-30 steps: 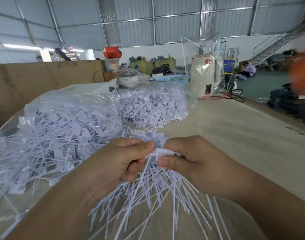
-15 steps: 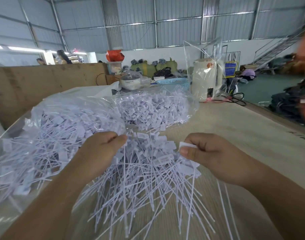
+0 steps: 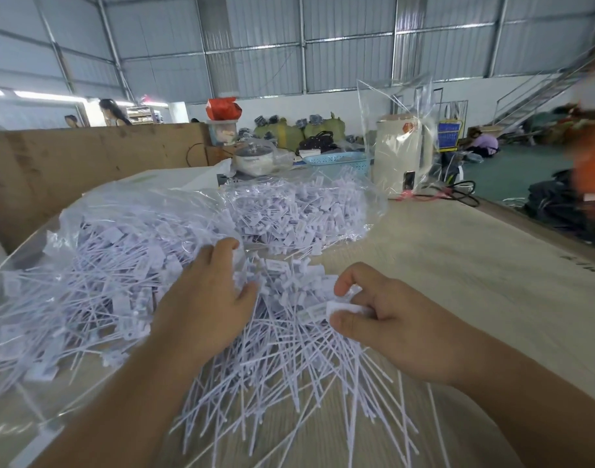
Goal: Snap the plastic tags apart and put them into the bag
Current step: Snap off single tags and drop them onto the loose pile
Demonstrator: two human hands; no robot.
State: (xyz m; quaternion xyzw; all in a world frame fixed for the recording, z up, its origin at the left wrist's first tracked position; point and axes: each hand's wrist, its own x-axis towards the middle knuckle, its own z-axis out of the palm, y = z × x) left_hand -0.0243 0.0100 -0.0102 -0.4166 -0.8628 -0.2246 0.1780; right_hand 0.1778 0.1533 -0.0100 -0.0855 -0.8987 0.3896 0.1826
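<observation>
A loose heap of white plastic tags (image 3: 289,363) with long thin tails lies on the table in front of me. To the left a big clear bag (image 3: 96,265) bulges with more of these tags. My left hand (image 3: 208,302) reaches to the bag's mouth with fingers straight, touching the plastic and the tags there. My right hand (image 3: 387,319) is right of the heap and pinches the heads of a small white strip of tags (image 3: 343,310) between thumb and fingers. Its tails fan down into the heap.
A second clear bag of tags (image 3: 299,207) lies behind the heap. Further back stand a cream kettle in plastic wrap (image 3: 400,157), a blue basket (image 3: 336,160) and a pot (image 3: 253,158). A brown board (image 3: 69,170) walls the left side. A black cable (image 3: 454,194) lies beside the kettle.
My hands have come apart. The left hand went left and forward to the bag's mouth and opened its fingers. The right hand stayed right of the heap, holding its tags.
</observation>
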